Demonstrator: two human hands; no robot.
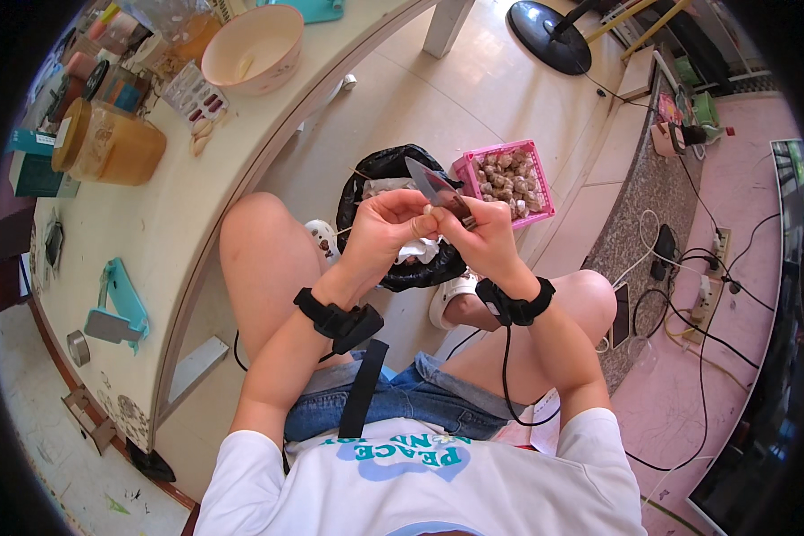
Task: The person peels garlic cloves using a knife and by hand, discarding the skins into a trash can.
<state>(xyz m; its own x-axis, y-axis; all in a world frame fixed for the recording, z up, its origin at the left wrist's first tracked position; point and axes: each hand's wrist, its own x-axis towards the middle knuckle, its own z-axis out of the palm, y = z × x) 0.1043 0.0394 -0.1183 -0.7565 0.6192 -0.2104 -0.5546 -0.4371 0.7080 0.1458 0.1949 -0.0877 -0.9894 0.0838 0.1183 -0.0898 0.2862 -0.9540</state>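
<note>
My right hand (478, 230) is closed round the handle of a knife (431, 185), its blade angled up and to the left. My left hand (386, 234) pinches a small pale garlic clove (429, 212), and the right thumb meets it there. My fingers partly cover the clove. Below both hands stands a bin lined with a black bag (393, 163), with white scraps inside. Right behind my right hand, a pink basket (546, 213) on the floor holds several garlic bulbs (506, 176).
On the table (196, 214) at left are a white bowl (272, 54), a blister pack (193, 95), loose garlic cloves (202, 136), an amber jar (121, 143) and a teal phone stand (121, 304). Cables (688, 268) and a dark screen (777, 357) are at right; a round black base (554, 36) stands far off.
</note>
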